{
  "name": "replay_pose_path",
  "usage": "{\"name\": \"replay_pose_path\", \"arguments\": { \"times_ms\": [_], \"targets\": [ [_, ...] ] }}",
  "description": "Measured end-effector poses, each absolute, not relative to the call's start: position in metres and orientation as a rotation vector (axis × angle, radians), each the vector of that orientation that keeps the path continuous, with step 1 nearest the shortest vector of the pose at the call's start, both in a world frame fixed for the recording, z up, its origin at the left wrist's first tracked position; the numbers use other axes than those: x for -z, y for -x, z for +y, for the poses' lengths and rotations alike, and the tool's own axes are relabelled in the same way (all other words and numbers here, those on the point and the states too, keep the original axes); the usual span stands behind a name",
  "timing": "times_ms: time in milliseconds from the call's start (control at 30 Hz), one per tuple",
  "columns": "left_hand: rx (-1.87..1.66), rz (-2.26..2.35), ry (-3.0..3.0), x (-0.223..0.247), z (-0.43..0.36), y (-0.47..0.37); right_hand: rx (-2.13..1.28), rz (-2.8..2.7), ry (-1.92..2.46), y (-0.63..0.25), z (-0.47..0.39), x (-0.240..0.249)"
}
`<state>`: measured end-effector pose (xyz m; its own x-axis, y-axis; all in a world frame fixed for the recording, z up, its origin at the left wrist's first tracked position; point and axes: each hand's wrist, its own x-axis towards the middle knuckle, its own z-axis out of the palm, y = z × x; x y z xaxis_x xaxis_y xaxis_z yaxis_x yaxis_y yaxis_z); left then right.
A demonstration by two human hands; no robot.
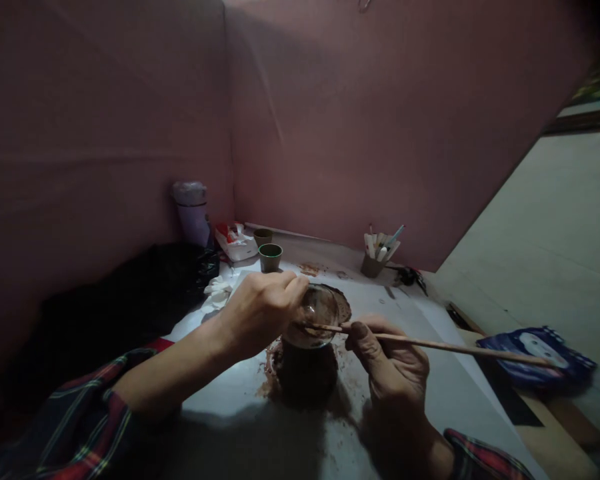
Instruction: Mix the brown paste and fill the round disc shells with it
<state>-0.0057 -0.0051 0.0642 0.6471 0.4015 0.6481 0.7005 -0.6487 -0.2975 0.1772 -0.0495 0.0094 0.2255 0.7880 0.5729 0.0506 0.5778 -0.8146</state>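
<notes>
My left hand [273, 303] is closed on the rim of a small clear bowl [325, 307], tilted toward me, its inside smeared brown. Pinched in my right hand [393, 360] is a long thin wooden stick [445, 347]. The stick's tip reaches into the bowl; whether it ends in bristles I cannot tell. Beneath the bowl stands a dark brown rounded mass [305, 377], partly in shadow, with brown smears around it. A flat brown textured piece [344, 303] shows behind the bowl.
White paper [220, 393] covers the table. Toward the back are a green-rimmed cup [271, 259], a tissue pack [240, 245], a purple bottle [194, 217] and a holder of pens [374, 265]. A black plastic bag [145, 287] lies left; a blue pouch [540, 357] lies right.
</notes>
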Motion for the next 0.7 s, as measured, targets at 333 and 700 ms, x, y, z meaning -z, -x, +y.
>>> {"name": "replay_pose_path", "arguments": {
  "times_ms": [333,700],
  "targets": [
    [0.841,-0.844,2.327,-0.043,-0.001,0.004,-0.842,-0.918,0.784,-0.194,-0.038,0.003],
    [0.922,-0.799,2.254,-0.030,0.000,0.005,-0.646,-1.043,0.679,-0.197,-0.050,0.005]
  ]
}}
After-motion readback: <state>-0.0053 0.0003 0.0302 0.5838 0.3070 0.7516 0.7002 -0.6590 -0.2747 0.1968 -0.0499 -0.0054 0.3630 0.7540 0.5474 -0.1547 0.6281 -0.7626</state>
